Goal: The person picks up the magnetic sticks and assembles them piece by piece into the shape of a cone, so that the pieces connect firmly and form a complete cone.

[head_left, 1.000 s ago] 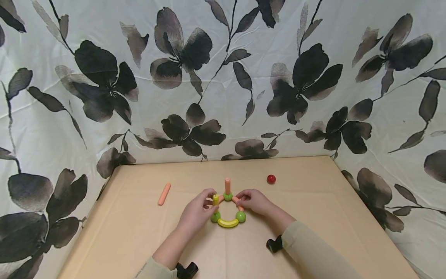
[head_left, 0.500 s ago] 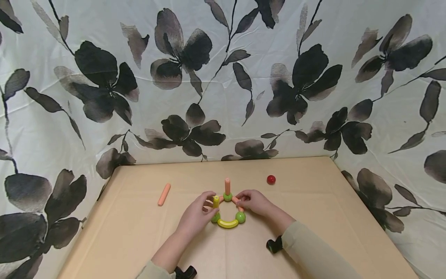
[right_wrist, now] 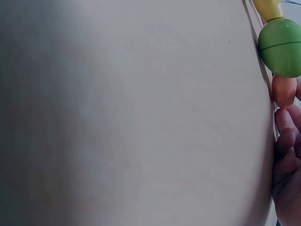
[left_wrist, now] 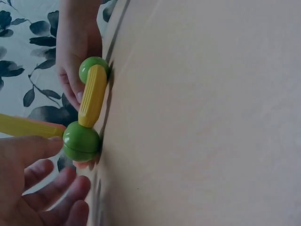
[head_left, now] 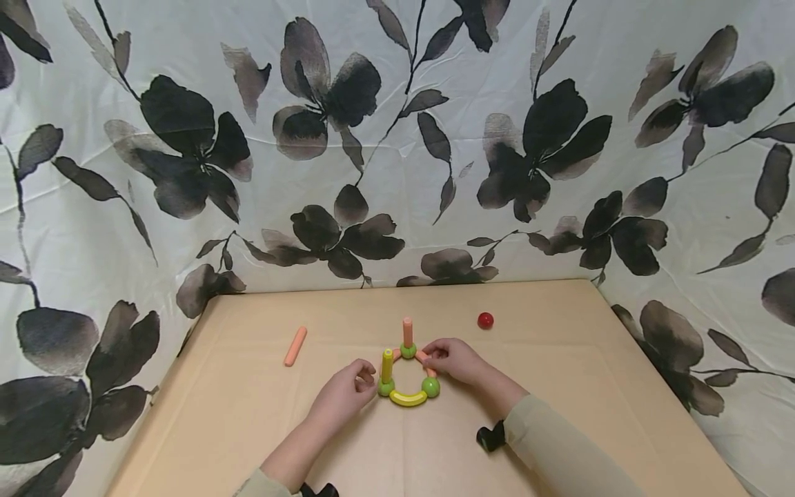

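Note:
On the table lies a ring of green balls joined by curved sticks, with a yellow curved stick [head_left: 408, 399] at the front between the left ball [head_left: 386, 388] and the right ball [head_left: 430, 386]. A yellow stick [head_left: 387, 367] stands upright on the left ball, and an orange stick [head_left: 407, 333] on the back ball [head_left: 408, 351]. My left hand [head_left: 343, 395] is just left of the yellow upright, fingers loosely bent, holding nothing. With its fingertips my right hand [head_left: 458, 362] pinches the orange curved stick [right_wrist: 284, 90] on the ring's right side. The fingers partly hide that stick.
A loose orange stick [head_left: 295, 346] lies at the back left of the table [head_left: 528, 324]. A red ball [head_left: 485, 320] sits at the back right. Floral cloth [head_left: 397, 138] hangs behind the table and at both sides.
My left hand has let go of the yellow upright stick and drawn back left and toward me. The stick stays standing on the left ball. My right hand keeps its place.

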`<state>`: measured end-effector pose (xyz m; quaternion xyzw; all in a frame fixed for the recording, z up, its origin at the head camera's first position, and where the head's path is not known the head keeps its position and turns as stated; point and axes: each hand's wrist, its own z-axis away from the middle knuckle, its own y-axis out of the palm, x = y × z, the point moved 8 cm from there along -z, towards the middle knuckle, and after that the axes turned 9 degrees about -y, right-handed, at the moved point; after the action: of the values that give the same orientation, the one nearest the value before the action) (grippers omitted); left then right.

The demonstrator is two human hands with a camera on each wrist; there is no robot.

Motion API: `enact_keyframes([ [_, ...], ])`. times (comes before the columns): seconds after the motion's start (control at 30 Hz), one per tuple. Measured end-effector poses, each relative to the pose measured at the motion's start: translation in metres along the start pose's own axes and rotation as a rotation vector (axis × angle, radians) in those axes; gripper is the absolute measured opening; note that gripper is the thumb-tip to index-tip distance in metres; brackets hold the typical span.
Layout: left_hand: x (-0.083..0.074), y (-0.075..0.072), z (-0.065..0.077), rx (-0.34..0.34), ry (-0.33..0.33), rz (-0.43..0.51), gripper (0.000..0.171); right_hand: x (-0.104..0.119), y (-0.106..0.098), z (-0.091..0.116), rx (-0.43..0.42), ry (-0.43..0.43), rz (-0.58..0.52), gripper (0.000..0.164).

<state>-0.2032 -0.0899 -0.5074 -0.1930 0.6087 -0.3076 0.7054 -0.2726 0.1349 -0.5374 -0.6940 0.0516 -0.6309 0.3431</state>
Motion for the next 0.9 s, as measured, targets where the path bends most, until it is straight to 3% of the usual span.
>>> enact_keyframes([
  [0.4,0.005,0.019,-0.007,0.029,-0.059,-0.087,0.035,-0.002,0.001,0.001,-0.008,-0.011,0.025,0.027],
  [0.67,0.002,0.021,-0.008,0.024,-0.04,-0.105,0.035,-0.002,0.003,0.002,-0.015,0.001,0.115,0.026],
  [0.9,0.001,0.015,-0.011,-0.032,-0.036,-0.115,0.03,0.007,0.001,0.009,-0.025,-0.027,0.198,0.027],
])
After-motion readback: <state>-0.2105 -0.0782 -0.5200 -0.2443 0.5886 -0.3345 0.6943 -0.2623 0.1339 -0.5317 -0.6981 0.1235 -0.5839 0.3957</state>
